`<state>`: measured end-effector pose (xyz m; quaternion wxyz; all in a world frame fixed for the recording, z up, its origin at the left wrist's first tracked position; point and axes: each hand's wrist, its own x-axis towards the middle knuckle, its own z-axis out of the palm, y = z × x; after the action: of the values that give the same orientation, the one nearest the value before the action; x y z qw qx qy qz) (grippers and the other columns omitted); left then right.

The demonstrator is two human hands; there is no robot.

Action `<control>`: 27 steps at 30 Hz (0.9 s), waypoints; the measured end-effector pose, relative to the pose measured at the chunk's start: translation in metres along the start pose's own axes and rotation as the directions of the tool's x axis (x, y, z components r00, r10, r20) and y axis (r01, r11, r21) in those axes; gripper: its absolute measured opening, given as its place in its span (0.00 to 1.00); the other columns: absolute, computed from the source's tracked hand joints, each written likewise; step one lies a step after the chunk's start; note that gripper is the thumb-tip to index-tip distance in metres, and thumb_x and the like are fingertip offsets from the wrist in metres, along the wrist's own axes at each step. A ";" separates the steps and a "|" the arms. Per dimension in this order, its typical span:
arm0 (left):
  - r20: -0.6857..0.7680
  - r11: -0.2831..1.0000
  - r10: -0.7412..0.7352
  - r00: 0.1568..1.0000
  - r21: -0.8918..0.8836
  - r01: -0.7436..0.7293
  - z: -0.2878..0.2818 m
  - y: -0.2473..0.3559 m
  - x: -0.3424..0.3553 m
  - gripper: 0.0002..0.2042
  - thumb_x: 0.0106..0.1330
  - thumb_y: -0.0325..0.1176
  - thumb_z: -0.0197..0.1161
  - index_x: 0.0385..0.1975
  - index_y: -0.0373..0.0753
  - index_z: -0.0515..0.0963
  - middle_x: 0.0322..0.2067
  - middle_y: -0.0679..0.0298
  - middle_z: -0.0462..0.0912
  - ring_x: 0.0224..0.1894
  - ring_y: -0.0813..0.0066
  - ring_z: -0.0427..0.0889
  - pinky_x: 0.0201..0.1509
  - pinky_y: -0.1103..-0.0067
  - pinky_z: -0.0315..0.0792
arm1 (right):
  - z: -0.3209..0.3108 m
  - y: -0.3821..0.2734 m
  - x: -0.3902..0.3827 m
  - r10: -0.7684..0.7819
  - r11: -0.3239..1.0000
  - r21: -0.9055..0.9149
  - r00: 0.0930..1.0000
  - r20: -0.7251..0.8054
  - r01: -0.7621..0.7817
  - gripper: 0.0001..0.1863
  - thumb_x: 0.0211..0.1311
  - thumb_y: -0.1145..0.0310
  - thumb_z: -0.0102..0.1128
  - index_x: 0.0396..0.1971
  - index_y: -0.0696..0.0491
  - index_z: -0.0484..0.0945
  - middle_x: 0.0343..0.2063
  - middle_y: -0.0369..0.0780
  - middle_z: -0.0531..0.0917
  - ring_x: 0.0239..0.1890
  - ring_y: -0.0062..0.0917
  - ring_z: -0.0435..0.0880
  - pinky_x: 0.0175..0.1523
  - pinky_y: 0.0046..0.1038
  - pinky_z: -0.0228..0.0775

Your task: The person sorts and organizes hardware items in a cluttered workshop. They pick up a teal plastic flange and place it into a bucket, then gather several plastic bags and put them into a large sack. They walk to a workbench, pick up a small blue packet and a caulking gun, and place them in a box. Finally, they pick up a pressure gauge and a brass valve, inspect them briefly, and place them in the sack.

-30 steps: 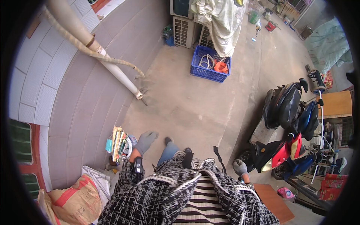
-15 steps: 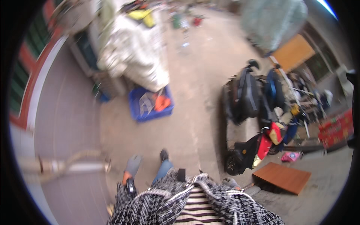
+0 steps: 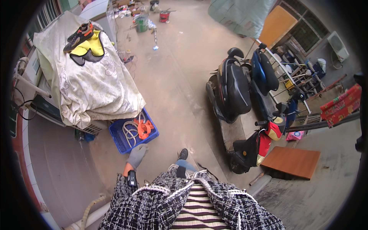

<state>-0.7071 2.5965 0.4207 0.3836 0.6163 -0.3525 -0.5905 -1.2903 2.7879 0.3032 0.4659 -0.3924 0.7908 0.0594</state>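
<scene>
My left hand (image 3: 137, 155) wears a grey glove and hangs in front of my body, its fingers loosely bent. Nothing shows in it. Just beyond it in the view is a blue plastic basket (image 3: 122, 145), which holds a coil of pale hose (image 3: 129, 132) and an orange strap-like thing (image 3: 144, 128). I cannot tell whether the hand touches the basket rim. A black device (image 3: 132, 178) is strapped to my left wrist. My right hand is out of sight.
On the left, a patterned cloth (image 3: 96, 84) covers a bulky object, with shoes (image 3: 79, 37) and a yellow-and-grey item (image 3: 92, 48) on top. Scooters (image 3: 234, 86) stand at right, near a brown board (image 3: 293, 162). A green bucket (image 3: 142, 23) and red container (image 3: 164, 17) stand farther off.
The view has swung left and moved forward; the basket and covered object appear nearer. My left hand now appears close to the basket. My right hand has gone out of view.
</scene>
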 end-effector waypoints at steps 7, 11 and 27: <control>-0.057 0.994 -0.060 0.997 0.087 0.065 0.045 0.065 0.081 0.15 0.72 0.37 0.55 0.48 0.34 0.80 0.41 0.65 0.83 0.44 0.78 0.80 0.51 0.82 0.72 | -0.103 -0.073 0.037 -0.038 0.927 0.374 0.999 -0.011 0.039 0.14 0.65 0.65 0.52 0.44 0.56 0.80 0.29 0.42 0.85 0.28 0.25 0.85 0.31 0.27 0.76; -0.080 0.980 -0.034 0.996 0.195 0.049 0.060 0.102 0.122 0.14 0.67 0.37 0.58 0.40 0.33 0.84 0.36 0.67 0.85 0.41 0.82 0.80 0.48 0.83 0.72 | -0.148 -0.138 0.085 -0.034 0.865 0.489 0.987 -0.160 0.109 0.13 0.66 0.68 0.50 0.43 0.57 0.79 0.26 0.39 0.83 0.24 0.23 0.83 0.31 0.26 0.76; -0.215 0.953 -0.212 0.953 0.172 0.250 0.011 0.165 0.369 0.12 0.65 0.36 0.61 0.36 0.33 0.85 0.30 0.67 0.84 0.33 0.83 0.77 0.39 0.84 0.72 | -0.263 -0.370 0.254 -0.068 0.919 0.391 0.997 0.024 0.053 0.09 0.67 0.68 0.53 0.40 0.54 0.81 0.25 0.35 0.82 0.27 0.21 0.81 0.30 0.26 0.72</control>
<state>-0.6953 2.1926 0.3983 0.2811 0.7431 -0.2954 -0.5306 -1.2871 2.2700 0.3512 0.5511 -0.3149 0.7654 -0.1064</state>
